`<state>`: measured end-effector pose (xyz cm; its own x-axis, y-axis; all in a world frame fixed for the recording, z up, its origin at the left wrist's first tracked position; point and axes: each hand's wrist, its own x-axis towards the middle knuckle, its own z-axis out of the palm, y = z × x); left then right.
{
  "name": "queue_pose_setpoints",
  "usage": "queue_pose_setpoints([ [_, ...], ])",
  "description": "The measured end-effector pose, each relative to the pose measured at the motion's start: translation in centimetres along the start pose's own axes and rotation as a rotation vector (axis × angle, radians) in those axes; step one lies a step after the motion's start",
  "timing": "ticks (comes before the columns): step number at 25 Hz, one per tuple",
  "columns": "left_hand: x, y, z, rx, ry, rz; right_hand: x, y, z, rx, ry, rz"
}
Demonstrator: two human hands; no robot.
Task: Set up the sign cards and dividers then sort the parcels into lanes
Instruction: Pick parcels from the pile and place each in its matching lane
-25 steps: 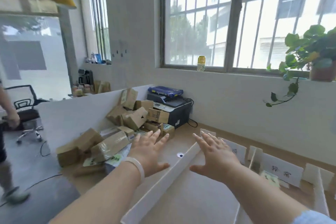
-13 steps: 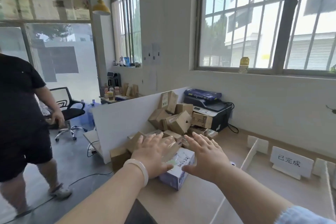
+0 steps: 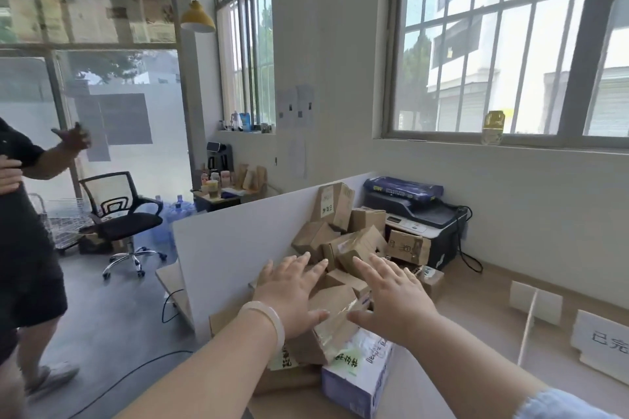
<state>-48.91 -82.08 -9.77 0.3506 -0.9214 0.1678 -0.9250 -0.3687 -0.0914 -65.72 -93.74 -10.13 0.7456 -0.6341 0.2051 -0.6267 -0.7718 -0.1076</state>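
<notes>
Both hands spread wide, holding nothing. Left hand point(image 3: 289, 303) and right hand point(image 3: 394, 306) hover over the parcel heap point(image 3: 354, 241), with a tape-wrapped brown parcel point(image 3: 335, 320) beneath the thumbs. Contact apparently not made, though the view is unclear. The divider point(image 3: 529, 320) and sign card point(image 3: 602, 340) stand well right of the right hand. Recommended: clasp one parcel by opposite sides and lift straight up, since neighbouring parcels look loosely stacked.

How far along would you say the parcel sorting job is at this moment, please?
Done: at the right, a sign card and a thin divider stand on the table. In hand: the left hand and right hand, fingers spread, reach over the parcel pile, gripping nothing. Left: the sorting; every visible parcel lies heaped beside the white board.
</notes>
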Motion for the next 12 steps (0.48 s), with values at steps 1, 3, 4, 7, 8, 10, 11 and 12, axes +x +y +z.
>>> queue_pose_setpoints([
  [1,1.5,-0.6,0.0,-0.007,0.011,-0.002,1.5,0.2,0.1,-0.002,-0.004,-0.002],
  [3,4.5,-1.9,0.1,-0.027,0.033,-0.015,4.6,0.7,0.0,-0.001,0.006,0.001],
  [4,5.9,-2.5,0.4,-0.037,0.032,-0.018,6.1,0.9,-0.1,0.014,0.014,0.012],
  [7,9.6,-4.0,2.4,-0.057,-0.022,-0.019,9.6,1.7,0.6,0.056,0.01,0.05],
  [8,10.8,-4.3,3.2,-0.064,-0.038,-0.016,10.5,2.0,1.1,0.062,0.001,0.062],
  [10,13.6,-5.2,4.5,-0.077,-0.054,-0.006,12.3,2.6,2.3,0.059,-0.013,0.09],
  [11,15.3,-5.7,5.2,-0.086,-0.058,0.005,13.5,3.0,2.9,0.061,-0.013,0.114],
  [12,17.3,-6.4,5.8,-0.094,-0.062,0.022,14.9,3.4,3.4,0.068,-0.013,0.142],
])
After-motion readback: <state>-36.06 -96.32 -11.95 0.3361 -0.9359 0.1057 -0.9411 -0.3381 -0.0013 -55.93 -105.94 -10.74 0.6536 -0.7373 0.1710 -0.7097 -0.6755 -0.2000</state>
